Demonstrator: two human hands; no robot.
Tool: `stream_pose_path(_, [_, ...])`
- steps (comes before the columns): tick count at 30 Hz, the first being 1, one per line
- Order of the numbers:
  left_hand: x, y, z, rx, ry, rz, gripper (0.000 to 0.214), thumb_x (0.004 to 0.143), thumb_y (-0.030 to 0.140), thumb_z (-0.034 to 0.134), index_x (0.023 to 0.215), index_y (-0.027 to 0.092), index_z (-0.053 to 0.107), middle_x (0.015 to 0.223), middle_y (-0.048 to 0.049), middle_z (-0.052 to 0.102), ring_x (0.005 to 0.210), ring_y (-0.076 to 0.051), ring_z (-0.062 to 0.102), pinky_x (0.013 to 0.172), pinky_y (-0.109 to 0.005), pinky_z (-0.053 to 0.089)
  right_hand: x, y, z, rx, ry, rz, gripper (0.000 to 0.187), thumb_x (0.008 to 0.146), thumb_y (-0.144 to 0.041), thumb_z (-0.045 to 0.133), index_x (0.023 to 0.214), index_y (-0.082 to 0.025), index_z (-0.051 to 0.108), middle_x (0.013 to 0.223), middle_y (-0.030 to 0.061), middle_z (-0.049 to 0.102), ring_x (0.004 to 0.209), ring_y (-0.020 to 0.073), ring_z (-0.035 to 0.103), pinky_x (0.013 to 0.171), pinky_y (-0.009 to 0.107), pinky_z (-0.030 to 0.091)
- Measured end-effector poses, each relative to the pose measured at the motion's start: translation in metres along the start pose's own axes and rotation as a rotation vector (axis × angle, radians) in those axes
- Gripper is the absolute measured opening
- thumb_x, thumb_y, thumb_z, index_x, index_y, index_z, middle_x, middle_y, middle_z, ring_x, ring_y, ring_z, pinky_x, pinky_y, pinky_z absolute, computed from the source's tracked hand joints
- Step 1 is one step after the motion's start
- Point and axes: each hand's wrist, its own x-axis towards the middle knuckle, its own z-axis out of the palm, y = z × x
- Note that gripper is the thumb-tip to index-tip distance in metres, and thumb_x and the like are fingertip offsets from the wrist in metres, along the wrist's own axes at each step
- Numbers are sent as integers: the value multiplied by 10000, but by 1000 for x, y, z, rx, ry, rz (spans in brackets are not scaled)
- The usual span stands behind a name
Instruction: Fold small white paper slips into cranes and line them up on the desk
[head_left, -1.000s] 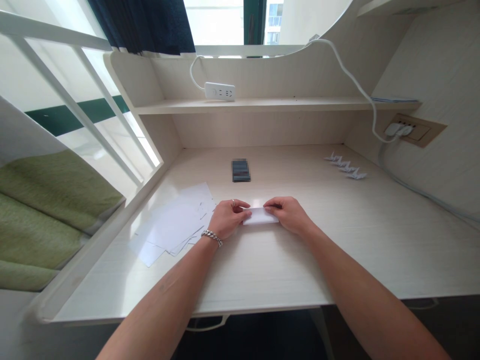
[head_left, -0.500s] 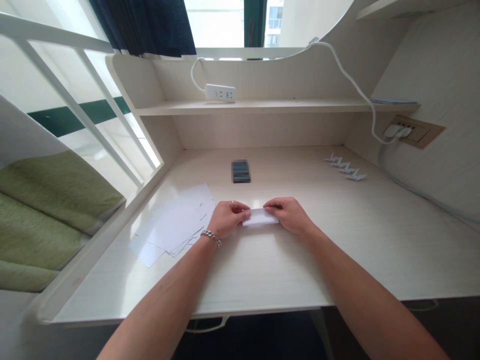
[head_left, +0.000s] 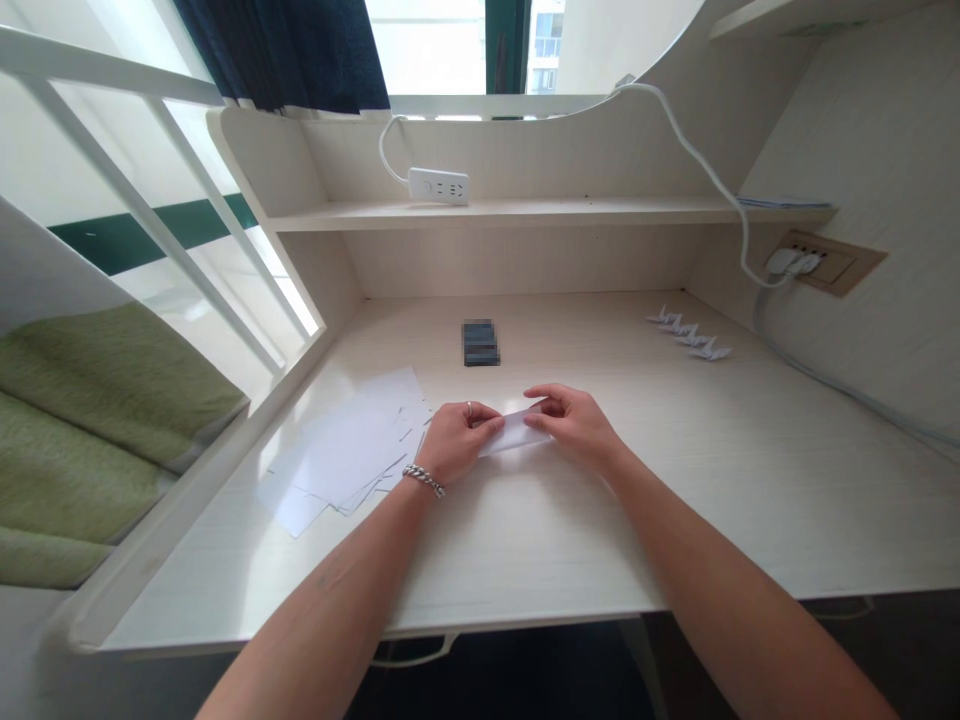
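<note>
A small folded white paper (head_left: 513,433) lies on the pale wooden desk (head_left: 675,480) in front of me. My left hand (head_left: 454,440), with a ring and a chain bracelet, pinches its left end. My right hand (head_left: 574,422) pinches the right end between thumb and fingers and has that end raised a little off the desk. Both hands are closed on the paper.
A loose stack of white sheets (head_left: 341,450) lies left of my hands. A dark phone (head_left: 480,343) rests further back. Several small folded paper cranes (head_left: 690,333) sit at the back right. A power strip (head_left: 439,185) lies on the shelf, and a wall socket (head_left: 817,262) with a cable is at right.
The right end of the folded paper has come up off the desk as my right hand's fingers shifted on it. My left hand has stayed in place.
</note>
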Motion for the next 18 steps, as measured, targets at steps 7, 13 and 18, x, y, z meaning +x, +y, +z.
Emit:
stream_pose_path(7, [1, -1, 1, -36, 49, 21, 243, 769, 391, 650, 821, 181, 761, 755, -45, 734, 682, -173, 632, 619, -260, 443, 3, 4, 0, 153, 32, 60, 272, 676, -297, 749, 912, -172, 701, 833, 63, 728, 763, 193, 669, 688, 296, 504])
stream_pose_path(13, [0, -1, 1, -21, 62, 43, 234, 770, 391, 652, 828, 194, 764, 763, -43, 740, 688, -178, 641, 630, -264, 456, 4, 4, 0, 185, 26, 55, 269, 654, -309, 764, 877, -171, 705, 808, 54, 728, 745, 191, 668, 683, 301, 503])
stream_pose_path(18, [0, -1, 2, -45, 54, 17, 239, 759, 397, 660, 812, 188, 764, 754, -45, 739, 677, -177, 639, 607, -259, 451, 5, 3, 1, 203, 34, 58, 249, 657, -325, 761, 846, -171, 712, 794, 56, 725, 728, 189, 658, 675, 299, 494])
